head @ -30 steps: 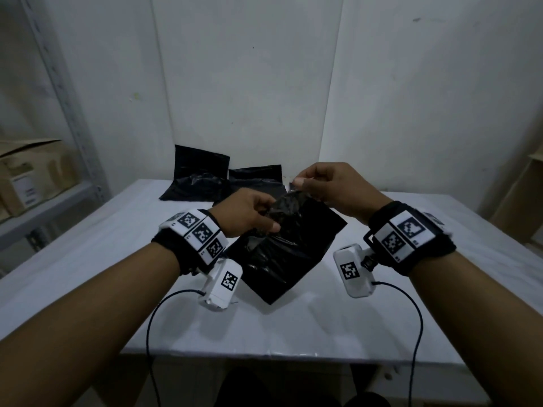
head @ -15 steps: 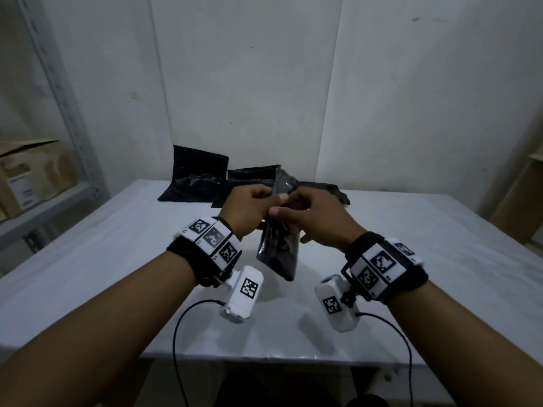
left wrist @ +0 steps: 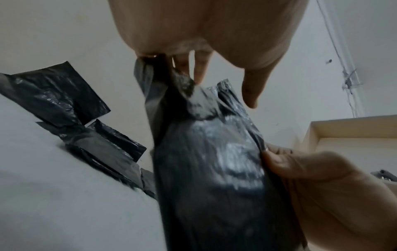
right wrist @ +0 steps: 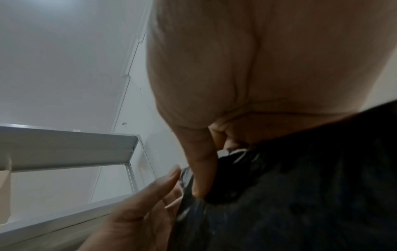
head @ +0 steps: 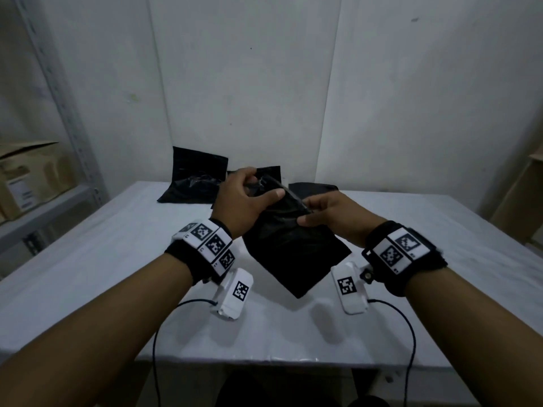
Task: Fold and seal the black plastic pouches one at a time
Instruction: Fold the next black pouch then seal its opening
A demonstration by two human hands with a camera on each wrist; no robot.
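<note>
Head view: above the white table point(head: 117, 259), left hand point(head: 241, 201) and right hand point(head: 332, 212) pinch the black pouch's point(head: 293, 254) top edge (other pouches point(head: 197, 177) lie far). Left wrist view: fingers point(left wrist: 199, 68) grip the pouch's top edge. Right wrist view: thumb point(right wrist: 199, 161) presses the plastic.

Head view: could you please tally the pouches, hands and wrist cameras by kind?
Held pouch: 1
Table pouches: 3
Hands: 2, left hand, right hand
Wrist cameras: 2
Total: 8

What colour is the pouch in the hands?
Black, glossy; the pouch shows best in the head view.
</note>
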